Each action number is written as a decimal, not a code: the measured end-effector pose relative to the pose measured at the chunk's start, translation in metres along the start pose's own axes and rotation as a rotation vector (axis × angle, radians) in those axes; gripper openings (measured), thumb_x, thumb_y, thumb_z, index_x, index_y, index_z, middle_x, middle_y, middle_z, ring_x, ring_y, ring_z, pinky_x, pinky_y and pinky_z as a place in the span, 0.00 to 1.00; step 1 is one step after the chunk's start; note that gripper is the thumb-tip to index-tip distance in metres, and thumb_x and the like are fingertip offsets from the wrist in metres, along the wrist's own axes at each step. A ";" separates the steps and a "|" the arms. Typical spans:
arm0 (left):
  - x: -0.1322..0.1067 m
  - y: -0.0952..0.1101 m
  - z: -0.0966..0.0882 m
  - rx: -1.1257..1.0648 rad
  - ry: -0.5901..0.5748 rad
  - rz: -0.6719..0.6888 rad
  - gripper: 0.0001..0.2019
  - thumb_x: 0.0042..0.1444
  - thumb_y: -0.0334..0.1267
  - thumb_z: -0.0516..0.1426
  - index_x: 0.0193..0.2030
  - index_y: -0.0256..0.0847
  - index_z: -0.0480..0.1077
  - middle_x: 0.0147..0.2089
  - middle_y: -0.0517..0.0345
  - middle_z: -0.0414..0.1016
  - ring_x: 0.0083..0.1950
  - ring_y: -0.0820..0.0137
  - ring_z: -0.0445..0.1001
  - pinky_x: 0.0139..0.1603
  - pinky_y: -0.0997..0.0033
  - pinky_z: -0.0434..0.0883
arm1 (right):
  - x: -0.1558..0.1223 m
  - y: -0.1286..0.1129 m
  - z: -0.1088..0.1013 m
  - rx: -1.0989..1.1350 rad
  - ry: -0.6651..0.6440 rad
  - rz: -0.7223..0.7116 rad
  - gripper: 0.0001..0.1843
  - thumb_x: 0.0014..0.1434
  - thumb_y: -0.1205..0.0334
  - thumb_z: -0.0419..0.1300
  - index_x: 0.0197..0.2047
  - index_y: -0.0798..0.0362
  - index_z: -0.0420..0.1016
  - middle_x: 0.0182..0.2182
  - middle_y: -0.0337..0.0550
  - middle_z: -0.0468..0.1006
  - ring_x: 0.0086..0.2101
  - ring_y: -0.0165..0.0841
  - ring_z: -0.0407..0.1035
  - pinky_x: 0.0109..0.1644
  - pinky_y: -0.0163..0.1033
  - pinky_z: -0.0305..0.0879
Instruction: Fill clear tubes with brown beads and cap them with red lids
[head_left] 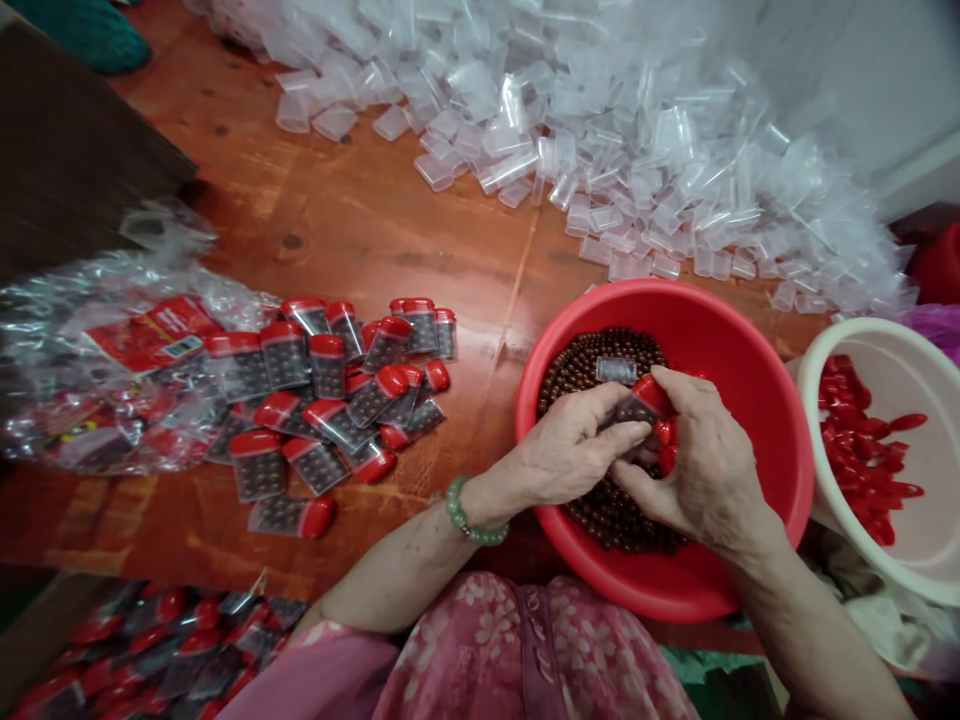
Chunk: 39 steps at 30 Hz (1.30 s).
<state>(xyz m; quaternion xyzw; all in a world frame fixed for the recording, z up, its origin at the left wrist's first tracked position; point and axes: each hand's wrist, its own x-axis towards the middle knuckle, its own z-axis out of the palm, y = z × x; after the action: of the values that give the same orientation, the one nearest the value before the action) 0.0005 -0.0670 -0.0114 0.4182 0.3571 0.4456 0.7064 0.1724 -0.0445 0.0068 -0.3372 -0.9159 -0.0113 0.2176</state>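
Note:
Above the red basin (780,400), my left hand (566,445) grips a small clear plastic box (628,410) of dark balls, partly hidden by the fingers. My right hand (701,460) closes on the red cap (651,396) at the end of that box. Brown balls (600,510) fill the left side of the basin beneath my hands. Among them lies a clear empty box (616,370), just beyond my left fingers. More red caps (666,445) show between my hands, partly covered by the right one.
Capped, filled boxes (319,420) lie piled on the wooden table (360,230) at left, beside clear plastic bags (97,400). Empty clear boxes (600,160) heap along the back. A white bucket (817,430) of red pieces (862,450) stands right. More filled boxes (180,650) sit lower left.

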 end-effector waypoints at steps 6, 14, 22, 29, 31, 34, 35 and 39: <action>0.000 0.002 0.000 -0.103 -0.038 -0.033 0.04 0.62 0.35 0.58 0.36 0.38 0.69 0.34 0.57 0.75 0.36 0.71 0.77 0.42 0.70 0.76 | 0.003 0.004 0.005 -0.117 0.108 -0.095 0.39 0.57 0.54 0.62 0.68 0.59 0.57 0.46 0.62 0.80 0.44 0.49 0.78 0.46 0.51 0.77; 0.001 -0.002 0.001 -0.153 -0.047 -0.043 0.03 0.61 0.34 0.58 0.36 0.38 0.68 0.34 0.58 0.74 0.36 0.71 0.76 0.41 0.70 0.76 | 0.005 0.006 0.005 -0.095 0.080 -0.134 0.40 0.56 0.54 0.64 0.67 0.59 0.57 0.44 0.62 0.80 0.42 0.50 0.78 0.45 0.51 0.77; -0.002 0.000 -0.001 0.009 0.045 0.020 0.07 0.61 0.39 0.58 0.43 0.38 0.69 0.36 0.58 0.73 0.36 0.70 0.74 0.41 0.70 0.71 | 0.008 0.005 -0.001 0.327 0.015 -0.012 0.32 0.62 0.56 0.65 0.65 0.55 0.63 0.52 0.58 0.78 0.52 0.45 0.75 0.54 0.48 0.76; -0.005 -0.003 -0.003 0.234 0.054 0.020 0.09 0.64 0.40 0.55 0.43 0.36 0.71 0.37 0.56 0.73 0.37 0.71 0.69 0.41 0.71 0.68 | 0.007 0.006 0.004 0.502 0.212 0.141 0.13 0.64 0.71 0.63 0.50 0.48 0.78 0.39 0.39 0.84 0.39 0.30 0.79 0.47 0.32 0.77; -0.006 -0.006 -0.003 0.322 0.072 0.034 0.07 0.63 0.39 0.55 0.43 0.37 0.70 0.37 0.56 0.73 0.37 0.70 0.69 0.40 0.70 0.67 | 0.008 0.006 0.004 0.524 0.217 0.104 0.13 0.63 0.71 0.63 0.49 0.48 0.78 0.38 0.39 0.84 0.37 0.30 0.79 0.45 0.31 0.78; -0.008 -0.010 -0.005 0.421 0.062 0.038 0.06 0.63 0.37 0.54 0.42 0.37 0.70 0.37 0.56 0.73 0.37 0.70 0.68 0.41 0.70 0.67 | 0.009 0.007 0.001 0.555 0.200 0.072 0.13 0.63 0.72 0.63 0.48 0.48 0.79 0.38 0.39 0.84 0.37 0.30 0.79 0.43 0.31 0.78; -0.008 -0.010 -0.005 0.440 0.052 0.038 0.06 0.63 0.37 0.54 0.41 0.37 0.69 0.37 0.56 0.74 0.37 0.70 0.68 0.41 0.70 0.67 | 0.009 0.007 0.001 0.562 0.185 0.071 0.13 0.63 0.72 0.63 0.48 0.48 0.79 0.37 0.39 0.84 0.37 0.30 0.79 0.42 0.31 0.78; -0.007 -0.007 -0.005 0.419 0.032 0.019 0.08 0.64 0.39 0.54 0.43 0.37 0.69 0.39 0.55 0.73 0.38 0.70 0.69 0.42 0.69 0.67 | 0.010 0.005 -0.002 0.540 0.170 0.098 0.12 0.63 0.72 0.63 0.47 0.48 0.80 0.37 0.40 0.85 0.37 0.31 0.80 0.42 0.33 0.78</action>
<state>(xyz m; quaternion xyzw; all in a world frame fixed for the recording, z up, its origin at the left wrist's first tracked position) -0.0036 -0.0742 -0.0187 0.5521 0.4494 0.3748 0.5939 0.1698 -0.0348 0.0115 -0.3087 -0.8468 0.2152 0.3758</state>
